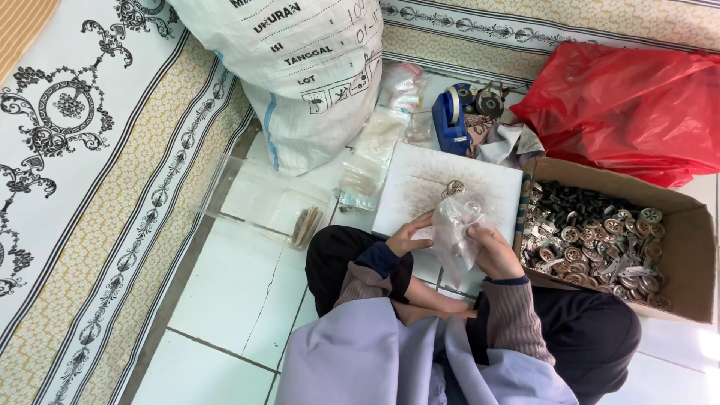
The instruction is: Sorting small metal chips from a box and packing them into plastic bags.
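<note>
Head view:
- Person sits cross-legged on a white tiled floor [225,300]; both hands meet just above the lap, near frame centre.
- Left hand [409,236] is closed in a pinch on the left edge of a small clear plastic bag [456,229]; fingers curled narrow.
- Right hand [495,251] is wrapped around the bag's lower right side, holding it.
- Bag position: between the two hands, over the near edge of a white board [420,184] that lies flat on the floor.
- Bag axis: long axis runs roughly 12 to 6 o'clock, tilted a little toward 1. Which end is the mouth: cannot tell. A round metal part shows through the film near the top.
- A few small metal parts [454,187] lie on the board at 12 o'clock from the bag, just beside its top.
- Edges: cardboard box [694,255] of metal parts and dark pieces at 3 o'clock, its left wall just beside the right hand.
- Red plastic bag [630,105] at 1 o'clock, behind the box.
- Blue tape dispenser [450,120] at 12 o'clock, beyond the board's far edge.
- White woven sack [300,75] at 11 o'clock, well apart from the hands.
- Clear plastic tray [262,199] at 9 to 10 o'clock, near the left knee.
- Open room: bare tiles at 8 o'clock, left of the knee, up to the patterned mat [82,165].
</note>
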